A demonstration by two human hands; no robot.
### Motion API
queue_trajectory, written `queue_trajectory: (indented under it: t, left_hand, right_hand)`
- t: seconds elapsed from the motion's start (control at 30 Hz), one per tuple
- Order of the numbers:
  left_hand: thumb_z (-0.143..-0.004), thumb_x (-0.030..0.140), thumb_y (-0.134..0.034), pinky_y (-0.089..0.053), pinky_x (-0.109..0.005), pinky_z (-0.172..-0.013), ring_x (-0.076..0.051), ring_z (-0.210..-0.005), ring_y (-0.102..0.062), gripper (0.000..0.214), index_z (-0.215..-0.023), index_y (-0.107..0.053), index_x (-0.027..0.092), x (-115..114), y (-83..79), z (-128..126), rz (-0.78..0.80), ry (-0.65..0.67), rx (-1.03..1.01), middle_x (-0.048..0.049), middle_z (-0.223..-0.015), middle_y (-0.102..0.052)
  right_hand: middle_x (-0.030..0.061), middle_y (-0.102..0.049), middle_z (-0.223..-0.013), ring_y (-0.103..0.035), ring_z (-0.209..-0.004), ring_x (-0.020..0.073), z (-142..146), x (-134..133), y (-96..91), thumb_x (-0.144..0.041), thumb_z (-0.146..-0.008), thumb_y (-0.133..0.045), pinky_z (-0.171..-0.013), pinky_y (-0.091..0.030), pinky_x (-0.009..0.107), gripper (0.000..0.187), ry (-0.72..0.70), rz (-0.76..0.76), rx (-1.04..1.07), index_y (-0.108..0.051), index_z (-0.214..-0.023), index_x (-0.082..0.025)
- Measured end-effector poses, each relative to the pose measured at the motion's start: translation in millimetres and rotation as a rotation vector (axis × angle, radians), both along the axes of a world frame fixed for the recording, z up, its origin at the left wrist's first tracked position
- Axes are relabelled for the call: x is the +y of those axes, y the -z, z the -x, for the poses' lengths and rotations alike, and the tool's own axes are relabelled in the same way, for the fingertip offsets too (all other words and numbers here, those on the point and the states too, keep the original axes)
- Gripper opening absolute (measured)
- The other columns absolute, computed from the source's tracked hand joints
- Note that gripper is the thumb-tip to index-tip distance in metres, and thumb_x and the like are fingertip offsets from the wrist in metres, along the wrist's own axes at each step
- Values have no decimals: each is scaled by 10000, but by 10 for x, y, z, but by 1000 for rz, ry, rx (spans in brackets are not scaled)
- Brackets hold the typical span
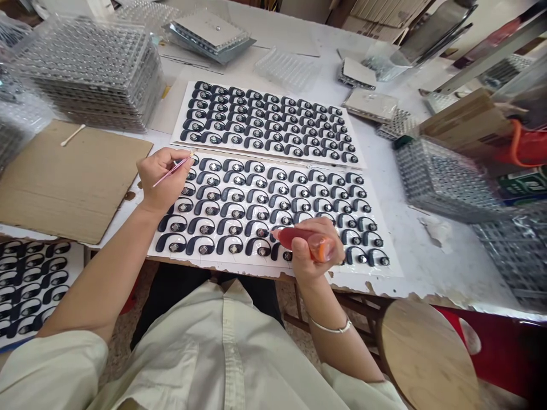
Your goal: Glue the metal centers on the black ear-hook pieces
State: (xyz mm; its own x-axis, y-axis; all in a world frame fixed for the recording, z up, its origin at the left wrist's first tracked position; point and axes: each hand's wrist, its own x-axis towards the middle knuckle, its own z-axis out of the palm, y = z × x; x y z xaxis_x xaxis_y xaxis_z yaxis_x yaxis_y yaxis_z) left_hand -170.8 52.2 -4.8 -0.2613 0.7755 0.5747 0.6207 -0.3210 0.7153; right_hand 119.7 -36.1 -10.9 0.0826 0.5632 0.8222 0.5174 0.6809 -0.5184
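My left hand pinches a thin pink stick, perhaps a cotton swab, above the upper left corner of the near white sheet. In my right hand is a small squeeze bottle of red liquid with an orange end. Its pale nozzle points left, close to a dark curved piece in the lower rows; whether it touches cannot be made out. Rows of these hook-shaped pieces, each with a small shiny round spot, cover the sheet. A second sheet of them lies just behind.
Stacked clear trays stand at the back left, beside brown cardboard bearing a cotton swab. More trays are on the right. Another sheet of pieces sits lower left. A round stool stands below the table edge.
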Motion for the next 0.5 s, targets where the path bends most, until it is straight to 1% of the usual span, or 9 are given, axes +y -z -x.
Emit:
queue_trajectory:
  t: [0.2, 0.4, 0.5]
  left_hand:
    - [-766, 240, -723, -534, -235, -660, -129, -667, -645, 100, -856, -733, 196, 8, 28, 11, -30, 14, -9, -32, -823, -724]
    - [-761, 250, -730, -539, -229, -672, -127, -674, -647, 96, -846, -730, 205, 10, 29, 14, -35, 9, -9, -14, -812, -723]
    - [-752, 243, -732, -538, -224, -666, -123, -659, -646, 99, -843, -735, 204, 6, 16, 9, -34, 3, -9, -13, -809, -725]
  right_hand:
    - [26, -601, -706, -533, -624, 171, -12, -13, 2, -344, -786, -660, -563, -449, 352, 167, -15, 37, -16, -602, -824, -192]
    - [16, -607, -701, -543, -620, 170, 2, -10, -1, -348, -789, -663, -558, -456, 349, 175, -25, 3, -18, -599, -847, -196]
    - [14, -603, -698, -544, -620, 169, 6, -11, -12, -342, -790, -657, -564, -455, 349, 165, -16, 14, -24, -599, -837, -195]
